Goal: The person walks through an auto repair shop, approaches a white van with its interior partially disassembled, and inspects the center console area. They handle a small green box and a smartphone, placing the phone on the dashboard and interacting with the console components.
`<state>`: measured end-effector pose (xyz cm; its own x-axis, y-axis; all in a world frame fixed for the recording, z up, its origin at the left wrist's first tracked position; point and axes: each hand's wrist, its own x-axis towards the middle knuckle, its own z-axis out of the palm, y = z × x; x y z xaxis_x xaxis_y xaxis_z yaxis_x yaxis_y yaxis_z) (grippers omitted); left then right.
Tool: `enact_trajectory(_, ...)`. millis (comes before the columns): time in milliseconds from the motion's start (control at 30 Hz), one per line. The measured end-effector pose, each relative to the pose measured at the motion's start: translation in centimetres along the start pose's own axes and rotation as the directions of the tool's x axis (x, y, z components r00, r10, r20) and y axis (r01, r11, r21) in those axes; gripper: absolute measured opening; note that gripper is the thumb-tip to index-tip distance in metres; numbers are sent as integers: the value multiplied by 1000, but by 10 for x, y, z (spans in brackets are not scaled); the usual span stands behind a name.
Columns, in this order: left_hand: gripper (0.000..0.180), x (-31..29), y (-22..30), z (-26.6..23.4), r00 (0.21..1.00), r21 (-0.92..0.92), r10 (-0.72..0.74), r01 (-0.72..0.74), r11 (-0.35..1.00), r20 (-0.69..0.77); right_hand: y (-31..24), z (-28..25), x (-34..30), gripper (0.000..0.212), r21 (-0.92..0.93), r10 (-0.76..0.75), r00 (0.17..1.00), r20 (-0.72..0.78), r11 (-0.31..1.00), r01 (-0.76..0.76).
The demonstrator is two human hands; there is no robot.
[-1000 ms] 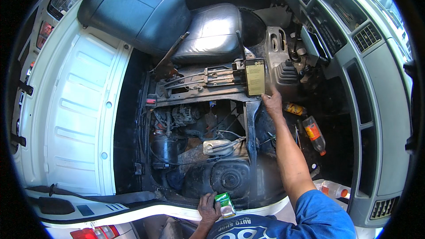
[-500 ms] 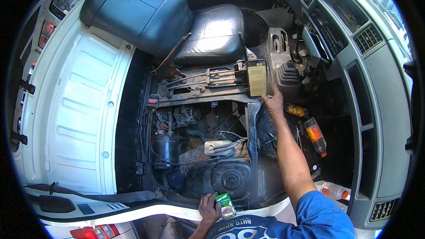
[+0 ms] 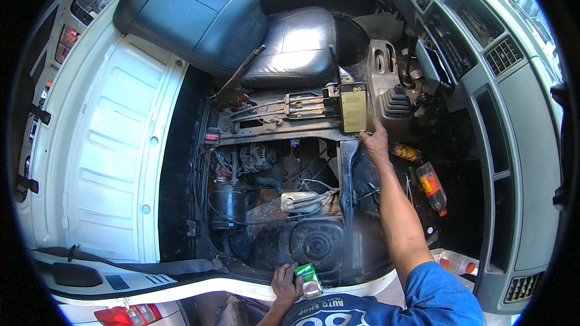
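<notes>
A phone with a lit yellowish screen lies on the metal frame beside the gear lever boot. My right hand is at its lower right corner, a finger stretched forward and the thumb near the phone's edge; I see nothing gripped in it. At the near door sill, my left hand is closed, with a small green and white box at its thumb side. The box tilts against the dark edge. My left fingers partly hide how it is held.
The open engine bay shows an alternator, hoses and a pale metal reservoir. A black seat stands beyond. Plastic bottles lie on the right floor below the grey dashboard.
The whole view shifts slightly to the right. Both hands, the phone and the box keep their places relative to the vehicle.
</notes>
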<state>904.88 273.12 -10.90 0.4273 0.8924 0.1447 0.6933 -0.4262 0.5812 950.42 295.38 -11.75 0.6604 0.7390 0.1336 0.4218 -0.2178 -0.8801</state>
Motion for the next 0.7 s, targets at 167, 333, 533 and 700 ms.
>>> enact_trajectory(167, 43, -6, -3, -1, 999, 0, -37, 37, 999, 33, -4, -2, 0, 58, 1, 7, 1000, 7, 1000, -7)
enact_trajectory(333, 46, -9, -4, -2, 998, -37, -60, 61, 997, 37, -4, 2, 1, 59, -35, 14, 1000, 18, 999, -13)
enact_trajectory(533, 44, -10, -6, -6, 999, -11, -32, 32, 999, 17, 1, 8, -1, 53, -104, -7, 998, -69, 995, -1)
enact_trajectory(700, 46, 0, 4, -2, 999, -28, -28, 29, 999, 15, 12, 5, 21, 39, 245, 62, 994, -93, 969, -37)
